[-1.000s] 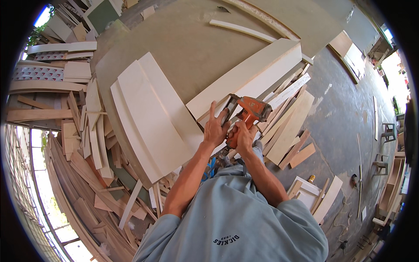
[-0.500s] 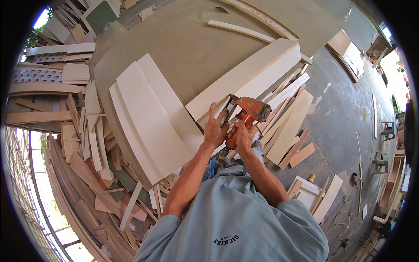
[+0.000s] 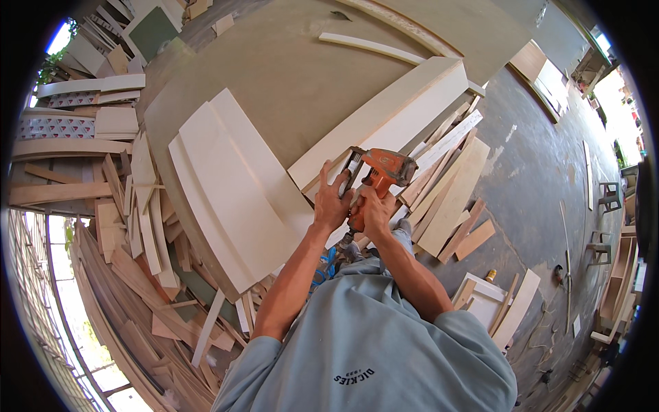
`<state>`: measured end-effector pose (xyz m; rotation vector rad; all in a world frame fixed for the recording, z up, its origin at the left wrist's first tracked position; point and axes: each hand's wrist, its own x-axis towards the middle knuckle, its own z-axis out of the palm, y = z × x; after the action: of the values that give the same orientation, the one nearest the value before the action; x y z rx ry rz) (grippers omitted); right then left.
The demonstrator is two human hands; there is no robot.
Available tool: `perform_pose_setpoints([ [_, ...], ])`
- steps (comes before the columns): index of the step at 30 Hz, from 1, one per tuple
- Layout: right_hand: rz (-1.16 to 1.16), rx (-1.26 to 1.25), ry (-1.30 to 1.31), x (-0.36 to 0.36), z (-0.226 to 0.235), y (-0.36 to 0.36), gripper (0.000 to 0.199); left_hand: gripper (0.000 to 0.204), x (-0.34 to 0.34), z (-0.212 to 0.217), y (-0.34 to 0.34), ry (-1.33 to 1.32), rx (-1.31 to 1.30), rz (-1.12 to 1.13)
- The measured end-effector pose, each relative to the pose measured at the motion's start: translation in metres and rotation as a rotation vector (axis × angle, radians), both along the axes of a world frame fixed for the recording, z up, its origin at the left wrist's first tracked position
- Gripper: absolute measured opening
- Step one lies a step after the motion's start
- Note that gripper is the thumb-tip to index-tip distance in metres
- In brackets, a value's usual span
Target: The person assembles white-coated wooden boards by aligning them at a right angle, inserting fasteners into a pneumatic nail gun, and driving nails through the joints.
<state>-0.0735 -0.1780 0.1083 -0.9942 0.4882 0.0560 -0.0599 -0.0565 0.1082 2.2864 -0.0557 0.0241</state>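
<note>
An orange nail gun (image 3: 386,165) is held in front of my body, over the gap between two pale board assemblies. My right hand (image 3: 376,211) is wrapped round its handle. At the nail gun's dark magazine, my left hand (image 3: 332,203) grips with thumb and fingers, one finger pointing upward. Part of the magazine is hidden by that hand. To the left lies a wide white panel with a stepped edge (image 3: 230,192). A long pale boxed piece (image 3: 384,120) stretches away to the upper right, its near end close to my hands.
A large brown sheet (image 3: 274,82) lies under the panels. Loose wood strips (image 3: 453,192) are piled to the right, with more offcuts (image 3: 147,206) heaped on the left. Small dark stools (image 3: 600,247) stand at far right. Something blue (image 3: 325,266) shows by my feet.
The nail gun and both hands have shifted slightly left in the picture, and the gun's angle has turned a little. Both hands keep their hold; the panels lie as before.
</note>
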Motion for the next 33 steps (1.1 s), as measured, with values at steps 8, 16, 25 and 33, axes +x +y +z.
perform_pose_setpoints([
  [8,-0.111,0.085,0.055,-0.017,0.003,-0.008,0.012,0.047,-0.007,0.003,-0.01,-0.007,-0.008,-0.037],
  [16,-0.154,0.137,0.097,-0.029,-0.005,-0.026,0.015,0.046,-0.015,0.002,-0.021,-0.035,0.048,-0.092],
  [25,-0.126,0.372,0.159,-0.035,-0.038,-0.051,0.018,0.053,0.001,0.017,-0.016,-0.095,0.06,-0.137],
  [33,-0.302,0.565,0.285,-0.045,-0.041,-0.077,0.022,0.057,-0.044,0.017,0.055,0.35,-0.341,0.061],
])
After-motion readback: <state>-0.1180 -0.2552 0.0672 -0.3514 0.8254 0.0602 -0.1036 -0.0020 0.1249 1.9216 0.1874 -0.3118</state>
